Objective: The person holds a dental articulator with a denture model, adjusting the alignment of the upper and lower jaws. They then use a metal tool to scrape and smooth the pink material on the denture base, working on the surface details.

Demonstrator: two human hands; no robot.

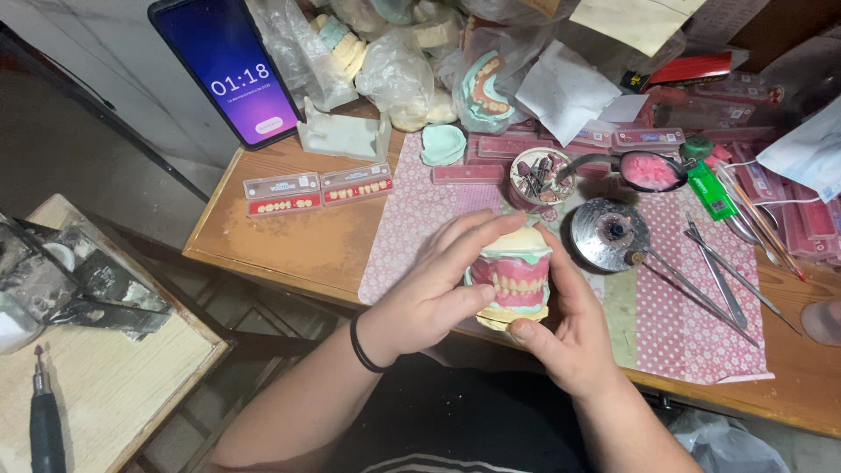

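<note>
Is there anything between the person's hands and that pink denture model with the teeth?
Nothing visible: the left hand and right hand both clasp the pink-gummed denture model on cream plaster directly.

the denture model (519, 278) sits near the middle of the frame, a little below centre, held up above the front edge of the worktop (289, 236). it is a stacked pair of casts: pale yellow plaster at top and bottom, pink wax gums between, with a thin pale green band under the upper plaster. two rows of small cream teeth meet in the pink, facing the camera. it stands upright, upper cast over lower, closed together. its left and right flanks are hidden by the hands clasping it.
</note>
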